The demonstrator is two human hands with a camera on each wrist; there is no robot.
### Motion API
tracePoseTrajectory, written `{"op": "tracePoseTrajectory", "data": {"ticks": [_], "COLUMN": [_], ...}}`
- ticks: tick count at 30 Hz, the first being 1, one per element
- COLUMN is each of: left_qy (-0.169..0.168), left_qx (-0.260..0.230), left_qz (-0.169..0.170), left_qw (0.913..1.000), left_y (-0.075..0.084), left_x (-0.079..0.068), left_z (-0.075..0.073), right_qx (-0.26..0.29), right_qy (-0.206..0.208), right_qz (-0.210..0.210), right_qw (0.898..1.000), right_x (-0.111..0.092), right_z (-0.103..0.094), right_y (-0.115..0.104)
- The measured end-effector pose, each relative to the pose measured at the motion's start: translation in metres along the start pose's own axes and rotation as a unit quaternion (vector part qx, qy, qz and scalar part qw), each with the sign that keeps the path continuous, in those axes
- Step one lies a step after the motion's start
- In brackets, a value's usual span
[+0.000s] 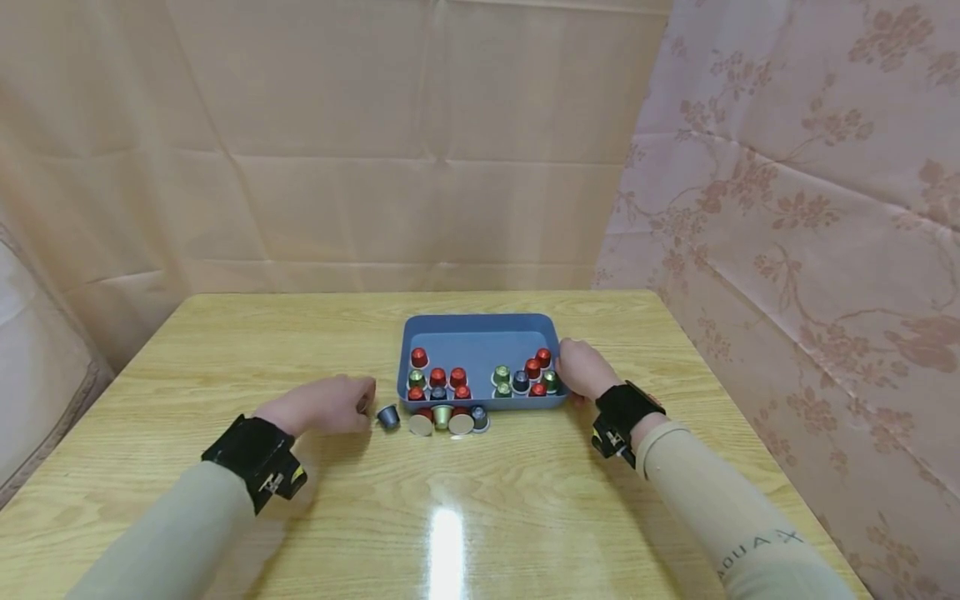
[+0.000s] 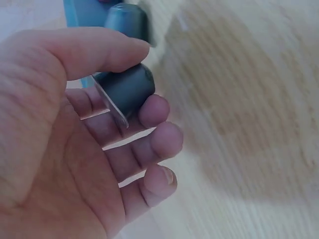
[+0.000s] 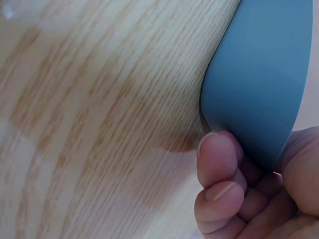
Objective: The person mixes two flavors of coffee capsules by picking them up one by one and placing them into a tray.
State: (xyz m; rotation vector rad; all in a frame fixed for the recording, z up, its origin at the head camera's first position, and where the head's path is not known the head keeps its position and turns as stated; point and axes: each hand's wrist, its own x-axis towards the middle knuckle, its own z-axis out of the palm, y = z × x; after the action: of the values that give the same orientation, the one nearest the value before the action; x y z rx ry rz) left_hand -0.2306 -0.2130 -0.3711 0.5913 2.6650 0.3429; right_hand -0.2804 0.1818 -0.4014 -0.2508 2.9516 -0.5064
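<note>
A dark coffee capsule (image 2: 130, 88) is pinched between the thumb and fingers of my left hand (image 1: 326, 405), low over the table left of the tray; in the head view the hand mostly hides it. My right hand (image 1: 587, 371) grips the right front corner of a blue tray (image 1: 480, 323), fingers curled against its outer wall (image 3: 254, 84) and thumb side at the rim. Inside the tray, red capsules (image 1: 457, 377), green capsules (image 1: 502, 374) and dark capsules (image 1: 521, 382) stand in two groups, left and right.
Along the tray's front edge lie several loose capsules: a dark one (image 1: 387, 417) beside my left hand, a pale green one (image 1: 442, 417) and another dark one (image 1: 479, 418). The wooden table (image 1: 525, 508) ends at a beige curtain (image 1: 337, 167) behind and a floral cloth (image 1: 810, 217) at right.
</note>
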Motion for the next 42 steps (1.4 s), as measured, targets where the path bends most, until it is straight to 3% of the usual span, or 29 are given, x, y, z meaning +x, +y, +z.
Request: {"op": "tracePoseTrajectory", "data": {"ticks": [7,15,22,32,42], "left_qy": [0.060,0.156,0.221,0.249,0.264], "left_qx": [0.019,0.046,-0.003,-0.053,-0.039], "left_qz": [0.030,0.046,0.055,0.089,0.095], "left_qw": [0.9976,0.9856,0.9737,0.9629,0.9591], "left_y": [0.000,0.014,0.024,0.040,0.054], "left_x": [0.010,0.017,0.026,0.050,0.070], "left_z": [-0.011,-0.019,-0.021,-0.021,-0.018], "right_qx": [-0.002,-0.008,-0.006,0.000,0.016], "right_qy": [0.000,0.004,0.003,0.000,-0.004], "right_qz": [0.003,-0.005,0.000,0.008,0.012], "right_qw": [1.000,1.000,1.000,1.000,1.000], "right_x": [-0.001,0.000,0.000,0.000,0.000], "right_z": [-0.001,0.001,0.001,0.000,-0.001], "right_y": [-0.001,0.001,0.001,0.000,0.000]}}
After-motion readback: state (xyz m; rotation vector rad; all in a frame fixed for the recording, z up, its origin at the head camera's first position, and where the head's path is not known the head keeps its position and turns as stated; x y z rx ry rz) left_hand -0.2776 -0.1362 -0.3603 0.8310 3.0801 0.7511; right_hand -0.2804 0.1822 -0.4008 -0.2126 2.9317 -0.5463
